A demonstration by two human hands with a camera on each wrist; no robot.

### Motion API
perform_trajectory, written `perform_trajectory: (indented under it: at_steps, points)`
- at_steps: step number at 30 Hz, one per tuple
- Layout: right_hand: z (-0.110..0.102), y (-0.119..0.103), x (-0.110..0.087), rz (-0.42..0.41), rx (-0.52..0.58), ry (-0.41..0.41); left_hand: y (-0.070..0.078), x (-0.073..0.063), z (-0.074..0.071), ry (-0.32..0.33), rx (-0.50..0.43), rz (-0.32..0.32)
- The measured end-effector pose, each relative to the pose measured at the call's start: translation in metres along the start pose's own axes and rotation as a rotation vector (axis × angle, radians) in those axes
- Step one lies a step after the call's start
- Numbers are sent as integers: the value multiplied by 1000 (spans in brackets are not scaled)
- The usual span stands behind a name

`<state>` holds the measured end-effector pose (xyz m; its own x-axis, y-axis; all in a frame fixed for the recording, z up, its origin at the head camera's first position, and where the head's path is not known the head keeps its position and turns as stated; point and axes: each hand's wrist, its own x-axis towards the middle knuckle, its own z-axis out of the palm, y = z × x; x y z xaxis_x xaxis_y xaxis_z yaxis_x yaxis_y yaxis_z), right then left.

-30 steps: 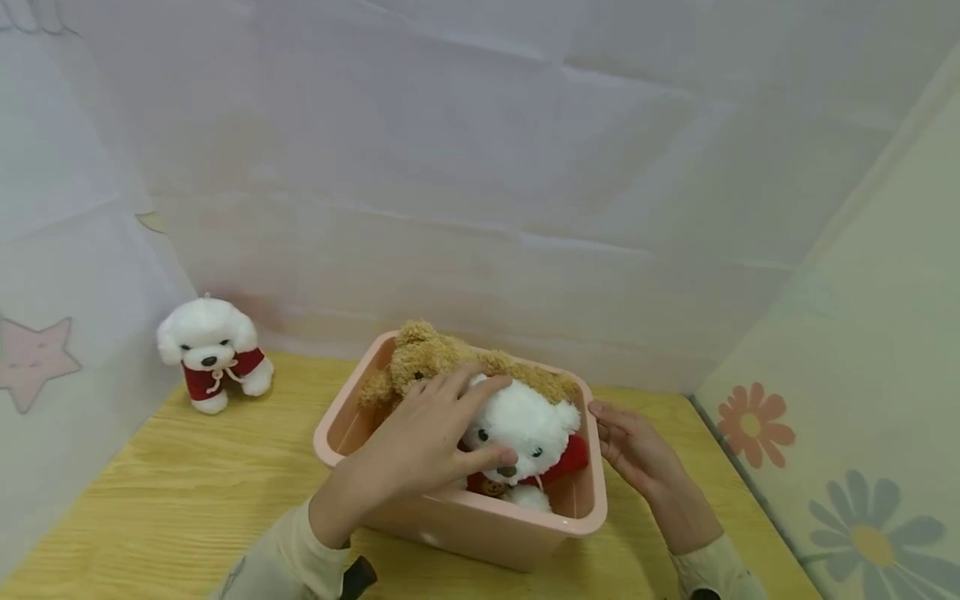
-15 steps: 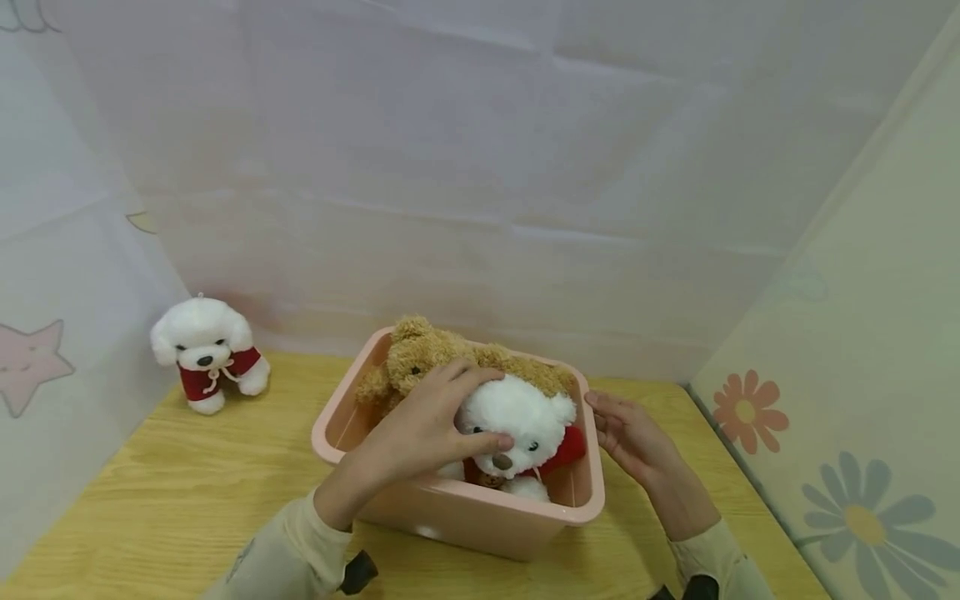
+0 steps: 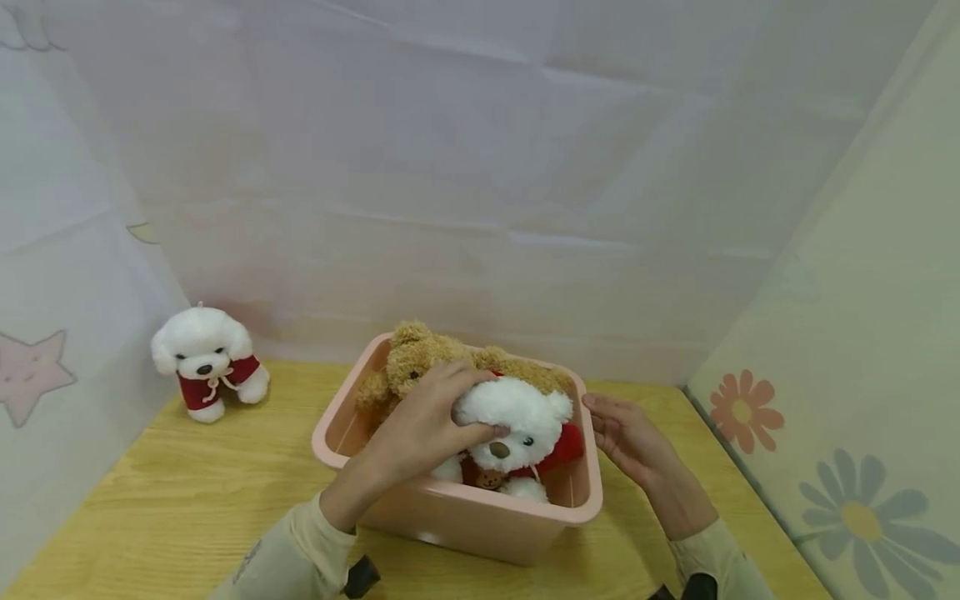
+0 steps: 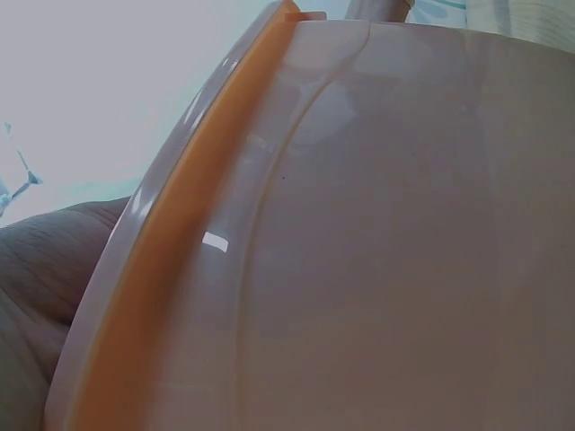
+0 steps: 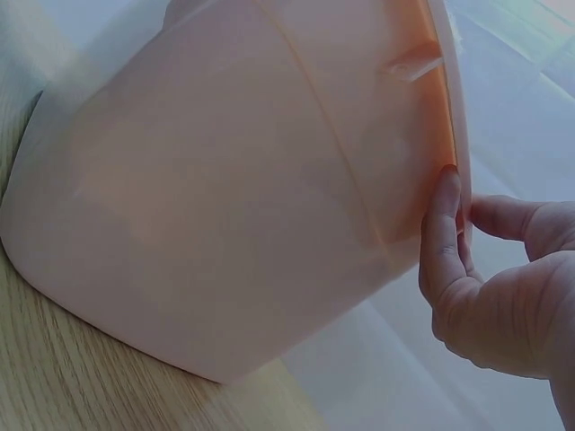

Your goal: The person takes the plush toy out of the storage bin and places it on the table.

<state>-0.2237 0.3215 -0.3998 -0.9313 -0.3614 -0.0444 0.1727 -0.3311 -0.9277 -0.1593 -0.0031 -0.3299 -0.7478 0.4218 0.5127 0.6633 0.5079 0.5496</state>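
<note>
A pink plastic bin (image 3: 465, 518) stands on the table, and its wall (image 4: 377, 224) fills the left wrist view. Inside, a white teddy bear (image 3: 521, 412) in red lies toward the front right, in front of a curly brown teddy bear (image 3: 420, 354). My left hand (image 3: 420, 429) holds the white bear by the head, thumb across its face, other fingers partly hidden behind it. My right hand (image 3: 637, 446) pinches the bin's right rim; in the right wrist view, the hand's (image 5: 494, 310) thumb and fingers meet on either side of that edge.
A white plush dog (image 3: 206, 362) in a red top stands at the back left of the wooden table (image 3: 165, 492). Behind hangs a pale cloth backdrop (image 3: 465, 167). A panel with printed flowers (image 3: 858, 521) rises along the right edge.
The white bear's head has shifted slightly up and left within the bin, and one eye is now covered by my left thumb. My right hand stays on the rim.
</note>
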Motion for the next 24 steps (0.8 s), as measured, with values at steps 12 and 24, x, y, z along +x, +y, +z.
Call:
perform_trajectory:
  at_steps: [12, 24]
  points:
    - [-2, -4, 6, -14, 24, -62, -1, 4, -6, 103, -148, 87]
    - [-8, 2, 6, -8, 84, -144, 0, 0, -4, 175, -212, 125]
